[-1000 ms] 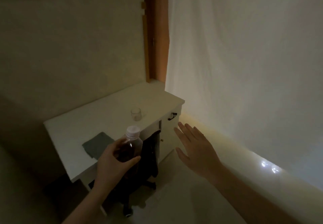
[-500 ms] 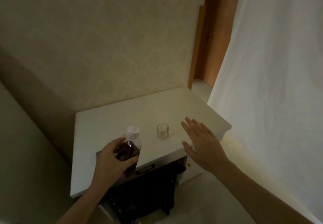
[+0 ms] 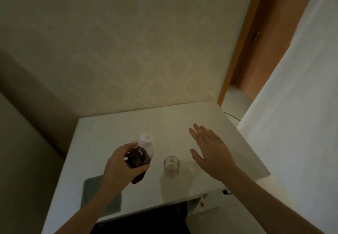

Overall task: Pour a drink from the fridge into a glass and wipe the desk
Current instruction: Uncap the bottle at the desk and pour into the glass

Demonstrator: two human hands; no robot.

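My left hand grips a clear plastic bottle of dark drink with a white cap, held upright over the white desk. Just right of the bottle, a small empty glass stands on the desk. My right hand hovers open, fingers spread, over the desk to the right of the glass and holds nothing. A grey-green cloth lies flat near the desk's front left, partly hidden by my left forearm.
The desk sits in a corner, with a patterned wall behind and another wall on the left. A wooden door frame and a white curtain stand to the right. Below the front edge is a dark chair, beside a drawer unit.
I have come closer, and the view now looks down on the desk. Both hands moved forward over the desktop; the bottle now hangs beside the glass.
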